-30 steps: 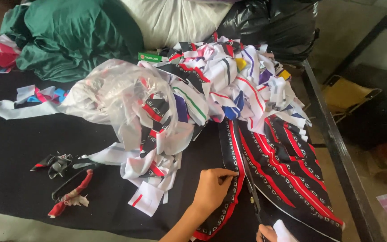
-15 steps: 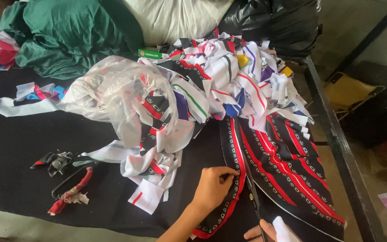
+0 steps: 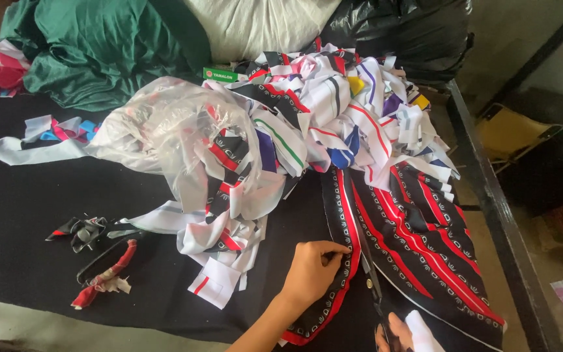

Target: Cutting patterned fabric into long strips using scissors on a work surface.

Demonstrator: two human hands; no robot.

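The left hand [image 3: 314, 270] lay palm-down on a long black strip of printed fabric with a red edge band [image 3: 333, 287], its fingertips [image 3: 341, 250] pinched narrowly on the strip's right edge and pressing it to the black cloth-covered table [image 3: 27, 215]. Just right of those fingertips ran the dark blades of a pair of scissors [image 3: 367, 261], pointing away from the person, their pivot just beyond the thumb side of the hand. The right hand [image 3: 395, 332] showed only in part at the bottom edge, closed around the scissor handles; how firmly could not be told. Right of the blades spread a wide panel of black fabric with red and white stripes [image 3: 431, 241], hanging toward the table's dark metal edge [image 3: 490, 195].

Beyond the left hand, close to its knuckles, sat a heap of white, red and black fabric offcuts [image 3: 229, 241], with a crumpled clear plastic bag [image 3: 164, 130] on its far side. Well to the left of the hand lay a second pair of scissors with red cloth wound round the handles [image 3: 109, 267]. Far beyond lay green cloth [image 3: 112, 45] and a black plastic sack [image 3: 399, 26].
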